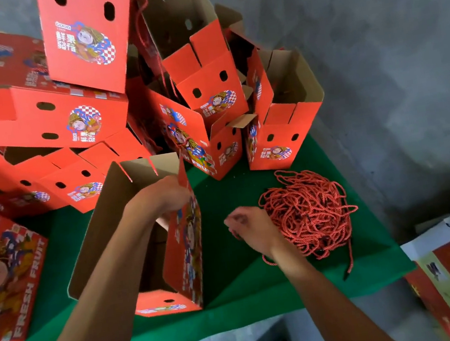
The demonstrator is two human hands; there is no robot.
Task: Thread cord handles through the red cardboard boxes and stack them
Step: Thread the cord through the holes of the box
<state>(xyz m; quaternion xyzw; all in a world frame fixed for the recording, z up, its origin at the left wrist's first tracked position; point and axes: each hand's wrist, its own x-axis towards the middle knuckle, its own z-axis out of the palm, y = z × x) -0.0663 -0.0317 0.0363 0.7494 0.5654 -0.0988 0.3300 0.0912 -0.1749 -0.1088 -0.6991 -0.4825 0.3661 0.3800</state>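
left hand (163,194) grips the open box's (184,251) wall, right hand (251,228) pinches a cord from the cord pile (309,213) just beyond it, and tangled neighbours could drag out too.

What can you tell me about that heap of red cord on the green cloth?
The pile of red cord is a loose tangle of twisted rope pieces, red flecked with white. It lies on the green cloth, right of the open box, with loose ends trailing toward the viewer. The right hand touches its left edge, apparently pinching a strand.
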